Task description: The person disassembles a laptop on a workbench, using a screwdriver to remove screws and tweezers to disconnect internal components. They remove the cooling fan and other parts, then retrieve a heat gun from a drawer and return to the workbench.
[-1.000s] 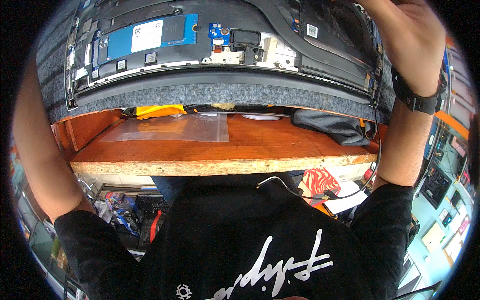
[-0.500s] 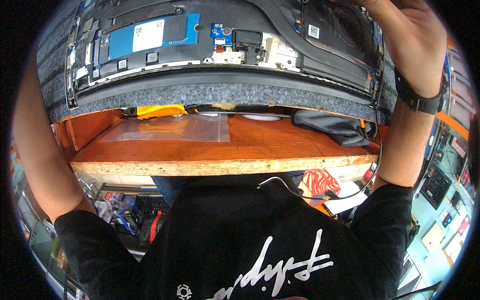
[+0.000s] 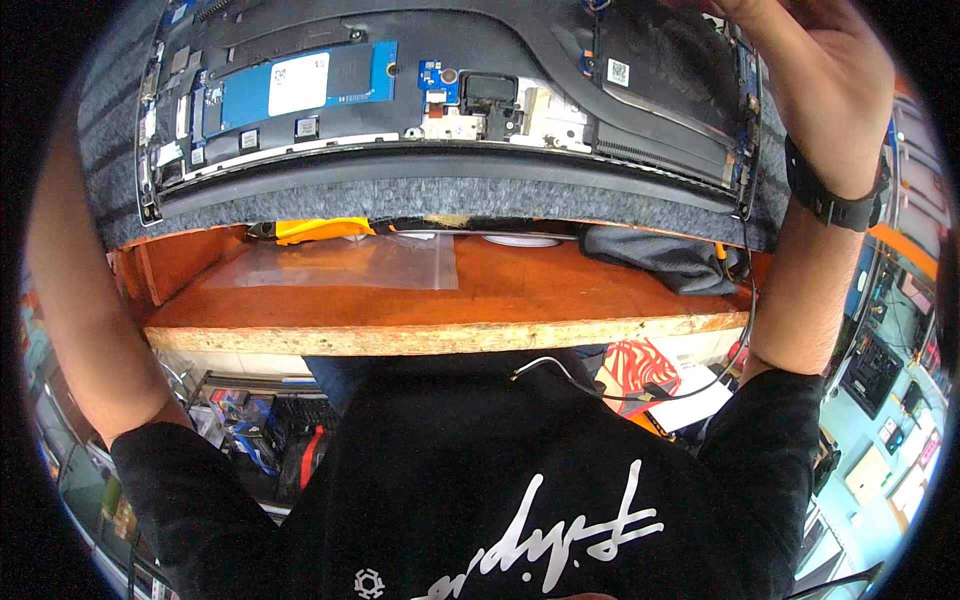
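Observation:
An opened laptop [image 3: 470,130] lies on a grey felt mat [image 3: 460,200], its inside showing a blue storage board [image 3: 355,75], a heat pipe and a fan. My right hand [image 3: 825,90], with a black band [image 3: 838,205] on the wrist, reaches to the laptop's far right part at the top edge; its fingertips are mostly cut off, so its grip is unclear. My left forearm [image 3: 105,330] runs up along the mat's left side, and that hand is out of sight beyond the upper left rim.
Below the mat is a wooden shelf [image 3: 450,338] holding a clear plastic bag [image 3: 330,265], a yellow item [image 3: 315,230] and dark cloth [image 3: 660,255]. A thin cable [image 3: 700,393] hangs at the right. Further down are cluttered boxes [image 3: 240,420], a red patterned item [image 3: 640,370] and a light-blue surface [image 3: 880,460].
The laptop, mat and shelf sit slightly lower in the picture than a moment ago. My right hand stays at the laptop's upper right with only a slight shift.

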{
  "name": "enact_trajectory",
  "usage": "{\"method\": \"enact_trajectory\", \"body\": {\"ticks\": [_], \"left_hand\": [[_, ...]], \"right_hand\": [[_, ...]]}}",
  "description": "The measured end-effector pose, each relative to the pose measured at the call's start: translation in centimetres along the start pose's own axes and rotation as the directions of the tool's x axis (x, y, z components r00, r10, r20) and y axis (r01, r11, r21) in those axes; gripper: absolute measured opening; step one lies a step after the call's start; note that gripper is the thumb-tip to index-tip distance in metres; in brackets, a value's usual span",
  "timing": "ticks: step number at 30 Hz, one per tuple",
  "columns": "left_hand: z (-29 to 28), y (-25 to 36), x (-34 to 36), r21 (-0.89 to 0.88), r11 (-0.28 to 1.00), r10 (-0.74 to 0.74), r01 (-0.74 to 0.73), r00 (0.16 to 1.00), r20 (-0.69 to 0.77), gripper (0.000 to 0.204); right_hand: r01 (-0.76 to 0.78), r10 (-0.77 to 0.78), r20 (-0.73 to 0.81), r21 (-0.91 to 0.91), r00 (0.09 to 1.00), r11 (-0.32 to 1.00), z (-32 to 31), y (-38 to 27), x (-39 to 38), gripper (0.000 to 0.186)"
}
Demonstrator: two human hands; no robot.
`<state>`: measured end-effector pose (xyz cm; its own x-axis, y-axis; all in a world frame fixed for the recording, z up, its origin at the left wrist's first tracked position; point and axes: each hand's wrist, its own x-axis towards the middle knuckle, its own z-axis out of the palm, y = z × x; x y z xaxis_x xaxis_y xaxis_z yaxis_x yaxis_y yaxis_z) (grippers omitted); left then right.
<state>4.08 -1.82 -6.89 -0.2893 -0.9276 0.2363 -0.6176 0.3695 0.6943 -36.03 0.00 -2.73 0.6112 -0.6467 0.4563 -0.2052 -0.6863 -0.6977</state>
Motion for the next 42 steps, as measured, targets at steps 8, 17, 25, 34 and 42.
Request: {"method": "enact_trajectory", "body": {"ticks": [8,17,25,34,42], "left_hand": [[-1.9,4.9,2.9,0.09,0.958,-0.26,0.274,0.956,-0.137,0.019],[-0.4,12.4,0.5,-0.501,0.857,0.234,-0.119,0.956,0.174,0.028],[-6.1,10.2,-2.3,-0.327,0.925,-0.141,0.193,0.974,0.175,0.032],[-6.2,5.7,-8.5,0.674,0.631,-0.223,0.384,0.922,-0.316,0.037],[-7.6,8.8,-10.1,0.603,0.769,-0.054,0.212,0.961,-0.27,0.045]], "right_hand": [[-0.167,0.205,-0.192,0.194,0.96,0.967,-2.1,-2.6,1.0,0.024],[-0.15,0.21,-0.206,0.271,0.956,0.951,4.7,-8.8,9.0,0.018],[-0.316,0.309,-0.116,-0.043,0.944,0.948,3.5,-8.3,10.4,0.028],[0.029,0.11,0.203,-0.579,0.973,0.815,-0.1,-7.8,0.2,0.014],[0.185,0.058,0.288,-0.744,0.956,0.642,1.7,-7.5,0.5,0.013]]}}
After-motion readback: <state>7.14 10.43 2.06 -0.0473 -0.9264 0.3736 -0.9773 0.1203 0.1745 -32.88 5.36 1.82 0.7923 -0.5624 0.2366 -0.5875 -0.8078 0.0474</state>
